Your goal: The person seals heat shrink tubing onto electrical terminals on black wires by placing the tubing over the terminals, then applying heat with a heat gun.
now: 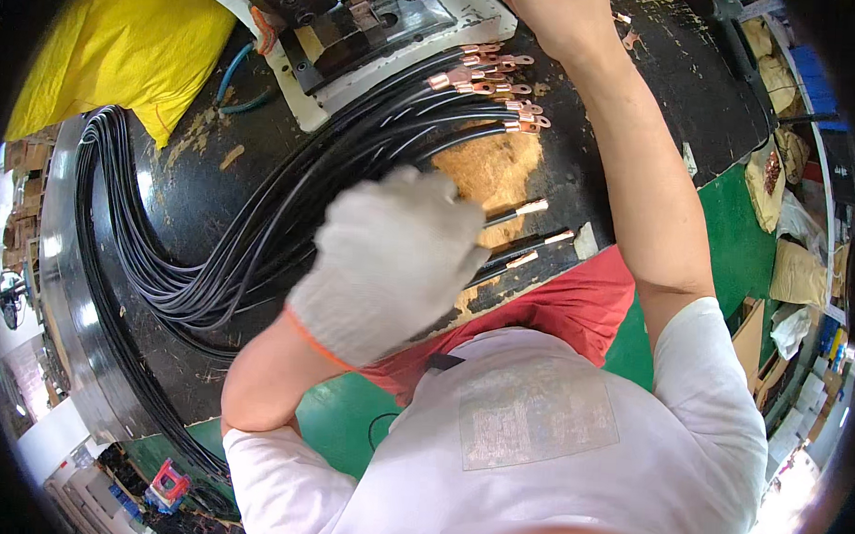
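Observation:
My left hand [390,256], in a pale knit glove with an orange cuff, is closed around black cable in the middle of the table, slightly blurred. Beside its fingers, cable ends with stripped copper strands [533,207] stick out to the right. Just beyond it lies a bundle of black cables [299,182], whose far ends carry copper ring lugs [495,86]. My right hand [554,17] reaches to the far edge of the view, right of the machine. Its fingers are cut off by the top edge, so their grip is hidden.
A machine on a white base plate [306,112] stands at the back of the worn black table [640,105]. At far left lies a yellow woven sack [124,49]. The cables loop over the table's left side toward the green floor [744,250]. Bags and boxes line the right.

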